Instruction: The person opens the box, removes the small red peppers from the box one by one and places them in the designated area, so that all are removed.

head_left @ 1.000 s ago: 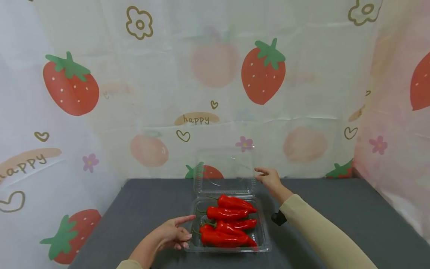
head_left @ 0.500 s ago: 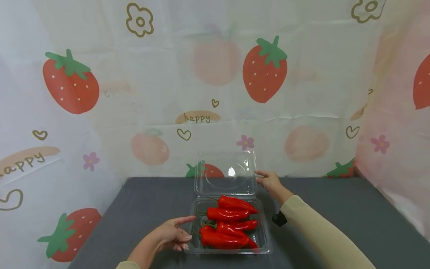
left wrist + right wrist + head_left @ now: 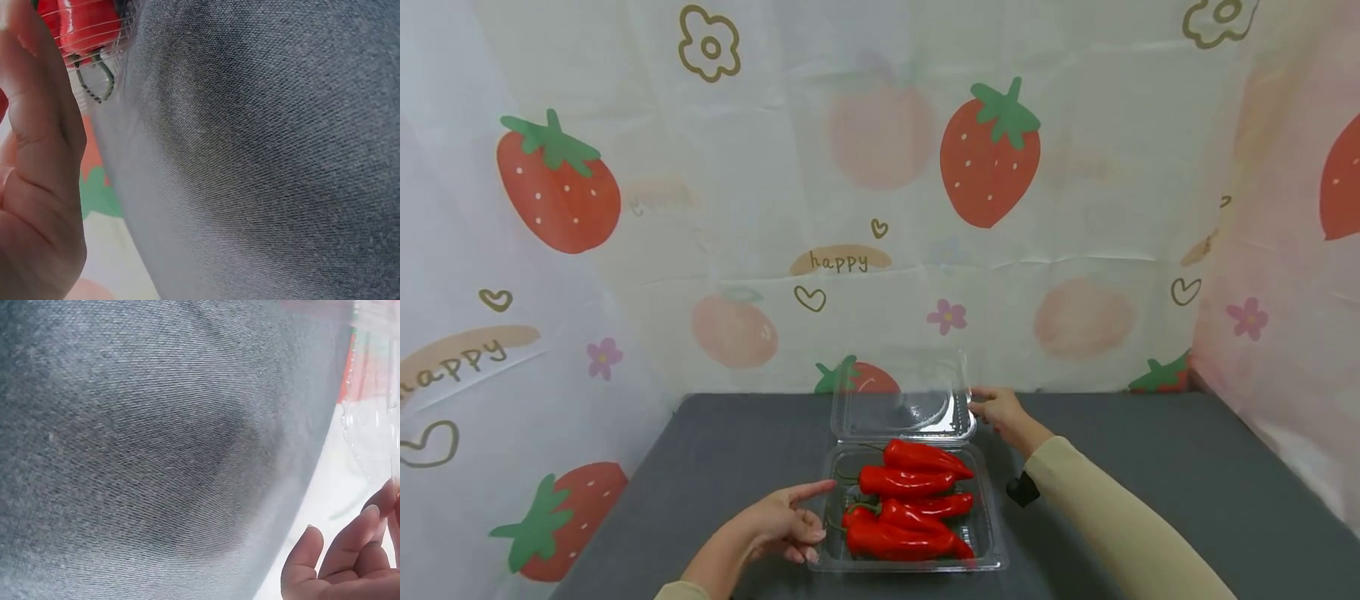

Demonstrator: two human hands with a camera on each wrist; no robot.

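Note:
A clear plastic clamshell container (image 3: 910, 567) stands on the table with its lid (image 3: 880, 419) raised at the back. Several glossy red peppers (image 3: 906, 481) with thin green stems lie inside it. My right hand (image 3: 1006, 412) pinches the lid's right edge between thumb and index finger; in the right wrist view its other fingers bend loosely near the lid (image 3: 369, 425). At the container's left side is my left hand (image 3: 778, 525), its index finger stretched out to the rim and its thumb near the front corner. The left wrist view shows its palm beside the peppers (image 3: 90, 25).
A dark grey cloth-covered table (image 3: 737, 450) extends on both sides of the container. Behind it hangs a pale curtain (image 3: 760, 225) printed with strawberries, continuing along both sides. A small black object (image 3: 1022, 489) is at the right forearm.
The lid's upper edge has sunk lower in the head view, and my right hand has come down slightly with it. My left hand and the peppers stay about where they were.

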